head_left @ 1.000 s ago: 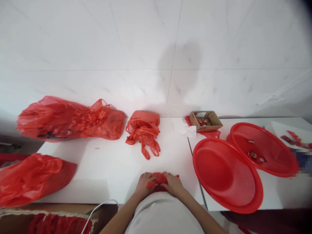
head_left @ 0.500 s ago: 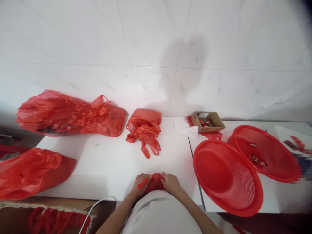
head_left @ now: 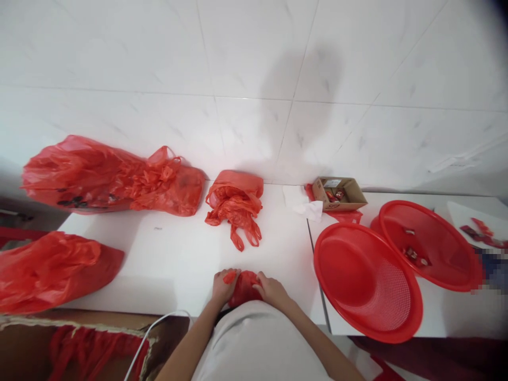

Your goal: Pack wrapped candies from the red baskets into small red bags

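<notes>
Close against my body at the table's front edge is a small red bag [head_left: 243, 290], its contents impossible to make out. My left hand [head_left: 223, 287] grips its left side, and a brighter red flap [head_left: 229, 277] sticks out over those fingers. On the other side my right hand [head_left: 273, 291] is closed on the bag's edge, thumb on top. Farther back, beyond both hands, a bunched red plastic bag [head_left: 236, 203] lies with its handles toward me.
Filled red plastic bags [head_left: 113, 177] lie at the back left, another red bag [head_left: 59, 270] nearer. Right of a table seam stand two red baskets [head_left: 367, 278] and a small cardboard box [head_left: 349, 198]. A large carton [head_left: 99, 323] with red material and a white cable [head_left: 159, 320] are lower left.
Both hands and the small red bag sit slightly farther from my body, showing more of the bag. The view has tilted a little downward.
</notes>
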`<state>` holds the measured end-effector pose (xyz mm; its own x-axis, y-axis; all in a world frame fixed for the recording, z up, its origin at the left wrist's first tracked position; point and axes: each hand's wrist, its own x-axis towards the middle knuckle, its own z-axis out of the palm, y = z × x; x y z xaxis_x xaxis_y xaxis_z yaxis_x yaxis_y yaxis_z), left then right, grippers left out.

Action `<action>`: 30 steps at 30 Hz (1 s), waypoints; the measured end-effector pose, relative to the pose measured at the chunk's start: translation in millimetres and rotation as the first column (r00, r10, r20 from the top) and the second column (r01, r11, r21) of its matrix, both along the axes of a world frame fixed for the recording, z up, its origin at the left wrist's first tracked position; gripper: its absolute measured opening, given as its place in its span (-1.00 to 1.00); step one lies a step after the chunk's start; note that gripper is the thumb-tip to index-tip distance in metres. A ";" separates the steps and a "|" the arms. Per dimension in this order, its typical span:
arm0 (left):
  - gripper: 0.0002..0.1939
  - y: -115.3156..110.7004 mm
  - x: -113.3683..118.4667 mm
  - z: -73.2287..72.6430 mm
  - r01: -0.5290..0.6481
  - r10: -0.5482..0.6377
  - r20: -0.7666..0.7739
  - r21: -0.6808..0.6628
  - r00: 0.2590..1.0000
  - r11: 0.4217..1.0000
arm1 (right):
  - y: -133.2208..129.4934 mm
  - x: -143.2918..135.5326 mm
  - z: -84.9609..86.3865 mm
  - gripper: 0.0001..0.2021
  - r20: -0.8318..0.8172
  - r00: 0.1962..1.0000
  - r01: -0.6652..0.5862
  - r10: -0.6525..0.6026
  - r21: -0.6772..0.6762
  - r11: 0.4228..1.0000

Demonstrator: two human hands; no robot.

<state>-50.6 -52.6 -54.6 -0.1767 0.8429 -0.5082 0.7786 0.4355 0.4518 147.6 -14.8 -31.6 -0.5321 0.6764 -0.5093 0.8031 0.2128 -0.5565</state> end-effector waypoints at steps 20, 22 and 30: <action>-0.31 26.4 -3.5 40.5 0.361 -0.356 -0.072 0.300 0.932 0.883 | 7.1 -7.3 1.9 -0.74 -0.043 0.999 0.020 -0.017 0.086 0.996; -0.24 15.2 15.2 23.3 0.477 -0.468 -0.094 0.143 0.879 0.867 | 7.8 -7.6 -0.2 -0.76 -0.074 0.997 0.034 -0.024 0.142 0.989; -0.69 5.6 17.6 -7.2 0.521 -0.515 -0.124 0.021 0.848 0.853 | 7.2 4.6 -31.2 -0.75 -0.003 1.000 -0.003 0.003 0.012 1.000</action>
<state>-33.0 -46.9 -61.8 0.2411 0.8519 -0.4649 0.9303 -0.0665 0.3606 152.2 -7.6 -62.8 -0.5358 0.6804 -0.5000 0.8008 0.2220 -0.5562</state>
